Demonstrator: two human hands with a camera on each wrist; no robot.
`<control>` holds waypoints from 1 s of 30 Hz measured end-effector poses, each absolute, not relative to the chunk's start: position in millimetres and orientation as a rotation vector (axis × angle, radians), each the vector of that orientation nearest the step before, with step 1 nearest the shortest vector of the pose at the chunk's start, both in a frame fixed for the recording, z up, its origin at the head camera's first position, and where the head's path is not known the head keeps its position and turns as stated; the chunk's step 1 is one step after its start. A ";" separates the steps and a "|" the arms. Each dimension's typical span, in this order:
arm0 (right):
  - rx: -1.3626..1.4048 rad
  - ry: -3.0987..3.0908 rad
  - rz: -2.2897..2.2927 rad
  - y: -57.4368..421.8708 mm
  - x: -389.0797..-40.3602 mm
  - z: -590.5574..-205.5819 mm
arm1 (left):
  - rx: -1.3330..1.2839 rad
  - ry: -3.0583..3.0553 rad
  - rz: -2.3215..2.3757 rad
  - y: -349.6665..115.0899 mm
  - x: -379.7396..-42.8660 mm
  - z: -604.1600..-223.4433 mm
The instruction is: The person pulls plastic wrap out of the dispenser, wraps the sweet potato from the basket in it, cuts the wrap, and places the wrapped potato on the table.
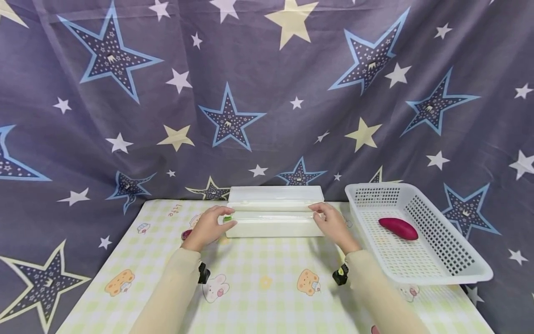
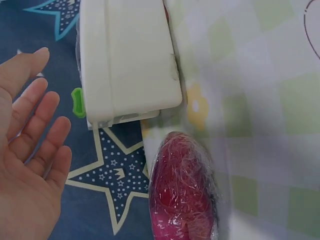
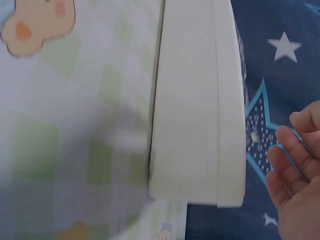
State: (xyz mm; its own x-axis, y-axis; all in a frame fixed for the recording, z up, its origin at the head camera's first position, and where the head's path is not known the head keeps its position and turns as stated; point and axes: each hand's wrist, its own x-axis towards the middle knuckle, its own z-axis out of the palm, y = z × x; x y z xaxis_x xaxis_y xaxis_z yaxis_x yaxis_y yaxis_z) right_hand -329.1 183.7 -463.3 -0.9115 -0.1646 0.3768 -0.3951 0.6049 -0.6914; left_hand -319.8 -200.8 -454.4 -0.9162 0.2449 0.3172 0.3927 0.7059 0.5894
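Observation:
A long white cling film dispenser (image 1: 275, 228) lies at the back of the table, its lid (image 1: 276, 193) raised behind it. A green slide cutter (image 2: 78, 103) sits at its left end. My left hand (image 1: 210, 228) hovers by that end, fingers loosely bent and apart from the box in the left wrist view. By the opposite end, my right hand (image 1: 333, 225) is likewise relaxed and holds nothing; in the right wrist view a gap separates it from the box. A magenta sweet potato (image 2: 180, 192) wrapped in clear film lies left of the dispenser, mostly hidden by my left hand in the head view.
On the right side of the table stands a white perforated basket (image 1: 434, 280) with one magenta sweet potato (image 1: 398, 228) inside. A checked cloth (image 1: 263, 306) covers the table. A star-patterned curtain (image 1: 258, 69) hangs directly behind.

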 end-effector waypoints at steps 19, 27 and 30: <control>0.575 -2.786 0.994 207.5 -354.1 -465.3 | -0.618 -2.902 -0.879 -194.1 -348.4 -456.2; 0.635 -2.791 0.915 202.4 -359.8 -470.7 | -0.665 -2.912 -0.847 -193.3 -349.7 -455.5; 0.636 -2.774 0.902 201.4 -359.5 -471.5 | -0.638 -2.926 -0.877 -193.0 -350.7 -456.1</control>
State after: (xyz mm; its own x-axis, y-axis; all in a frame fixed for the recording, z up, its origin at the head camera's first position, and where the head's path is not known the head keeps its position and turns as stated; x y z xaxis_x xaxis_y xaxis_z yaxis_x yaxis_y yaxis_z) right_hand -359.5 201.4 -471.5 -0.8977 -0.3467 0.2719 -0.4403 0.7283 -0.5251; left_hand -350.7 -193.0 -456.1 -0.9161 0.3777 0.1343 0.3893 0.7585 0.5226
